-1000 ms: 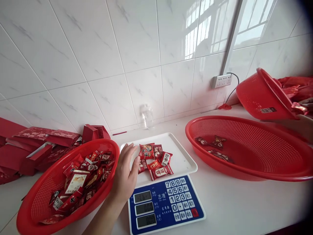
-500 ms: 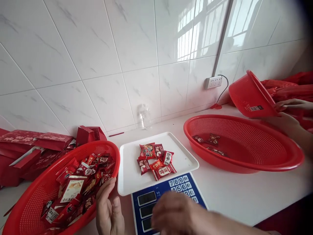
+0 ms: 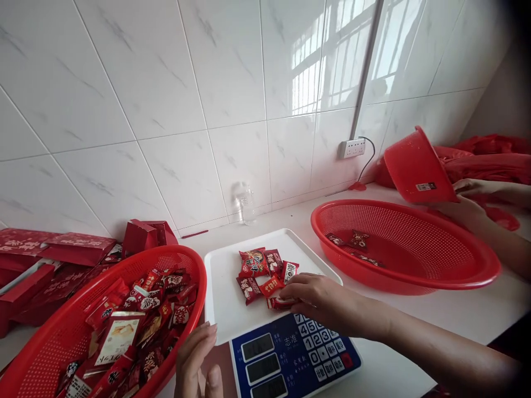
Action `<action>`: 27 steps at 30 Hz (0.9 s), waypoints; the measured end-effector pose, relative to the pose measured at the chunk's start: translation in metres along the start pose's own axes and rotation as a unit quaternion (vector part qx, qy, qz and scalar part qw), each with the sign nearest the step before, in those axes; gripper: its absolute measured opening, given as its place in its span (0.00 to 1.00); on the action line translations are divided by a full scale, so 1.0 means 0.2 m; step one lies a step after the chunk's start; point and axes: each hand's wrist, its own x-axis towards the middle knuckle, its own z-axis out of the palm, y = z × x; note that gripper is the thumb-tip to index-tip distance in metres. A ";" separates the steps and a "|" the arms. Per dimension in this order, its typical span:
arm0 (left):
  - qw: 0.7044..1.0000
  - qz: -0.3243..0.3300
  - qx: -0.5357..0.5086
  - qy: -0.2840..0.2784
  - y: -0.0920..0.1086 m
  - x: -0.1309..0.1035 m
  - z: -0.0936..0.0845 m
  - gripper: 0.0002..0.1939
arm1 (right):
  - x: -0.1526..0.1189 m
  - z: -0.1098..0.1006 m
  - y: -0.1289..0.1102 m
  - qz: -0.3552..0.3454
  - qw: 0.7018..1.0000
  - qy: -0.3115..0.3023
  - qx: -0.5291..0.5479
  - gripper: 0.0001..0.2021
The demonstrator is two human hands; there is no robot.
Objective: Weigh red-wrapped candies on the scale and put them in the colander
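Several red snack packets (image 3: pixel 254 262) lie on the white tray (image 3: pixel 226 301) of a blue digital scale (image 3: pixel 296 354). My right hand (image 3: pixel 313 296) reaches over the tray's front right part, its fingers bent down on the packets at the right of the group; the fingertips are partly hidden, so a grip cannot be made out. Near the tray's front left corner is my left hand (image 3: pixel 199 362), fingers and thumb apart, holding nothing. Beside it, a red basket (image 3: pixel 45 354) holds many mixed packets.
At the right, a large red basket (image 3: pixel 398 282) contains a few packets. Another person's hands (image 3: pixel 473 193) tilt a red basin (image 3: pixel 415 171) behind it. Red boxes (image 3: pixel 78 249) lie at the left. A clear jar (image 3: pixel 245 204) stands by the wall.
My right hand has moved from over the scale's display up to the packets on the tray, uncovering the display and keys. The view has shifted slightly.
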 end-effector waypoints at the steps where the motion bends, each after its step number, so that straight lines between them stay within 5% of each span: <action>1: 1.000 0.006 0.002 -0.001 0.00 0.00 0.00 0.12 | 0.00 -0.02 0.00 0.009 1.000 -0.009 0.015 0.13; 6: 1.000 0.002 0.006 -0.004 0.01 0.01 0.00 0.12 | 0.04 -0.08 0.00 0.041 0.998 -0.042 0.034 0.11; 13: 0.999 -0.020 0.023 -0.018 -0.01 -0.01 -0.01 0.11 | 0.17 -0.06 0.05 -0.022 0.996 0.084 0.014 0.13; 20: 0.999 -0.037 0.016 -0.032 -0.05 -0.04 -0.02 0.12 | 0.25 -0.01 0.06 0.034 0.996 -0.088 0.002 0.31; 27: 0.996 -0.061 0.004 -0.060 -0.06 -0.05 -0.02 0.12 | 0.33 0.02 0.08 -0.017 0.989 -0.136 -0.045 0.34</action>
